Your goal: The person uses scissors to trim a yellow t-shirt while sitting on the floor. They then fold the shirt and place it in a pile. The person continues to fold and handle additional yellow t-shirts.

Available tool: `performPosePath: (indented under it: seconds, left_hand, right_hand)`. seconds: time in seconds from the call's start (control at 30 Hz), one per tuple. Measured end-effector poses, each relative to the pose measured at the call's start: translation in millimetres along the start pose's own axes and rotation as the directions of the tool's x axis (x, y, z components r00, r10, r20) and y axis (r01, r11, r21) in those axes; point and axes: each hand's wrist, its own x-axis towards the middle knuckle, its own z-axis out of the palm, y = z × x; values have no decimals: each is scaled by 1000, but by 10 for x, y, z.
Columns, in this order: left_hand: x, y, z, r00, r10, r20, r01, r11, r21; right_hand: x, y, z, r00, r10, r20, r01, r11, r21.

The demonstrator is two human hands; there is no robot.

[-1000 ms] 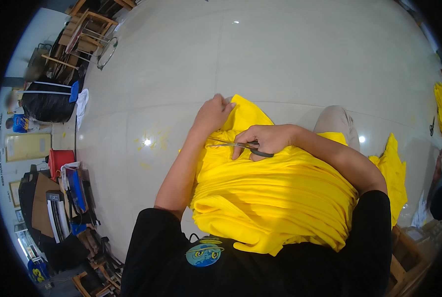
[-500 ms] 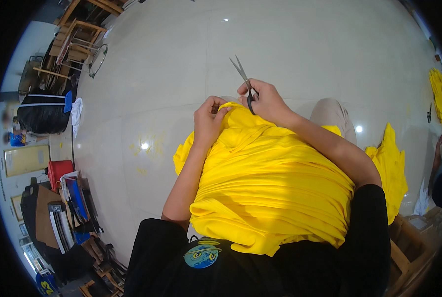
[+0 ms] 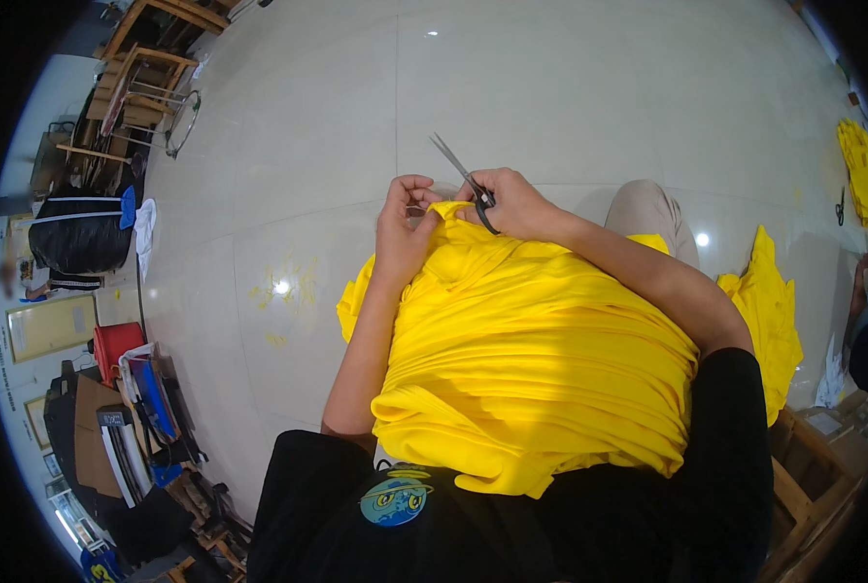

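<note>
A large heap of gathered yellow cloth [image 3: 541,340] lies across my lap, in many folds. My left hand [image 3: 403,228] is at its far edge, thumb against the cloth and fingers curled, some lifted a little off it. Close beside it, my right hand [image 3: 516,206] holds scissors [image 3: 453,158] with dark handles. Their metal blades point away and to the left, above the floor and off the cloth. The right fingertips are also near the raised cloth edge, partly hidden behind the scissors.
Yellow scraps [image 3: 288,285] litter the tiled floor at left. More yellow cloth [image 3: 766,325] hangs at right, by a wooden frame [image 3: 793,496]; another yellow pile [image 3: 866,175] and dark scissors [image 3: 840,207] lie farther off. A red bucket [image 3: 116,342] and a black bag [image 3: 79,233] stand at left.
The scissors have tipped lower and leftward with my right hand. My left fingers have lifted and loosened slightly at the cloth edge. The view has shifted a little.
</note>
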Motion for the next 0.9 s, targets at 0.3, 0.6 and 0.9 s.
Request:
performPosePath:
  seconds: [0.3,0.6,0.9]
  left_hand:
    - [0,55,-87,959,-259,117,274,952,-139]
    - [-43,-70,-44,976,-146,159,164,981,-106]
    - [-72,9,-51,992,-100,82,98,995,26]
  right_hand:
    - [-35,-30,19,991,-94,-96,95,995,14]
    - [-18,-14,24,998,-6,-62,14,991,131]
    - [-30,-123,12,989,137,64,-150,943,297]
